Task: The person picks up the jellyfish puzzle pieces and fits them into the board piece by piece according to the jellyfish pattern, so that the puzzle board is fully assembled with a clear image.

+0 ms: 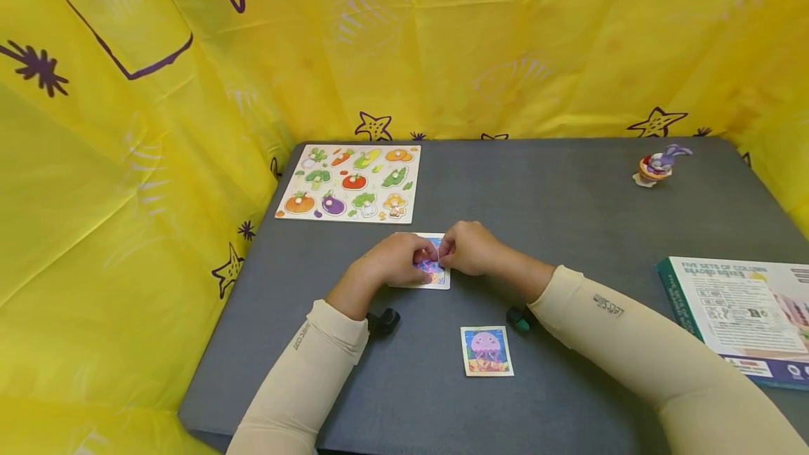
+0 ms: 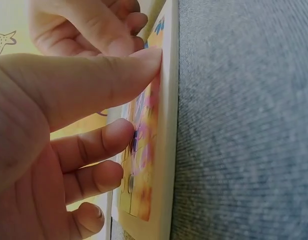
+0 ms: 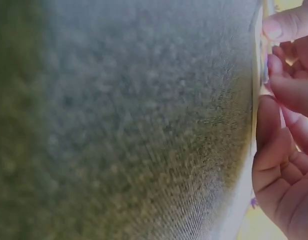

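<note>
A small picture puzzle (image 1: 436, 281) with a pale frame lies at the middle of the table, partly covered by both hands. My left hand (image 1: 399, 258) rests over its left side, thumb and fingers apart. In the left wrist view, the left thumb (image 2: 139, 67) touches the puzzle's near border (image 2: 161, 200), and the other fingers curve over the picture. At the puzzle's right side, my right hand (image 1: 470, 248) has thumb and forefinger together on what looks like a small puzzle piece, mostly hidden. Nearer the body lies a jellyfish picture card (image 1: 487, 351).
A wooden vegetable peg board (image 1: 322, 188) lies at the back left. At the back right stands a small rabbit figurine in a cup (image 1: 654, 166). A flat box (image 1: 739, 307) lies at the right. Yellow patterned cloth (image 1: 442, 55) hangs around the grey table (image 1: 537, 195).
</note>
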Available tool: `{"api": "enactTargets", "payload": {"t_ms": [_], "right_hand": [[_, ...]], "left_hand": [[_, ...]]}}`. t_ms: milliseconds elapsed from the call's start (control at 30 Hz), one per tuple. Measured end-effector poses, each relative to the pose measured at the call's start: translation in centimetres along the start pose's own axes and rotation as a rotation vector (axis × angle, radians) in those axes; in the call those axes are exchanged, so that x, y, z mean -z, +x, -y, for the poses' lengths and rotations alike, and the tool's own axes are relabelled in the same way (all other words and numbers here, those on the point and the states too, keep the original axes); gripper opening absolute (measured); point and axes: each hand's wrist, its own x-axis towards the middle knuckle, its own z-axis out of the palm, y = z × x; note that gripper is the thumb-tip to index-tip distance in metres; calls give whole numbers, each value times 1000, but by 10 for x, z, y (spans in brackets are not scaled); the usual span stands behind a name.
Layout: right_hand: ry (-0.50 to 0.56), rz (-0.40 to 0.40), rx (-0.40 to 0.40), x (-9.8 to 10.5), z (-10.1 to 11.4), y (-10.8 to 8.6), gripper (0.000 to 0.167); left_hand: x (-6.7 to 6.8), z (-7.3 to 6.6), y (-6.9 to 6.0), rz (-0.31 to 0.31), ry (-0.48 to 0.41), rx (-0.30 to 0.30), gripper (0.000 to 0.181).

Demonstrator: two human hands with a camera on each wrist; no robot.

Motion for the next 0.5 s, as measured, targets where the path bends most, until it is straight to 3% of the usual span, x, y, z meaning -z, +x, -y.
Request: {"api": "enactTargets", "payload": {"t_ms": [200, 500], "right_hand": [[-42, 50, -49, 3, 0, 4, 16], [-94, 59, -12, 6, 3, 8, 15]], "left_hand": [[1, -3, 1, 14, -16, 10, 28], [0, -6, 1, 7, 11, 60, 28]]}}
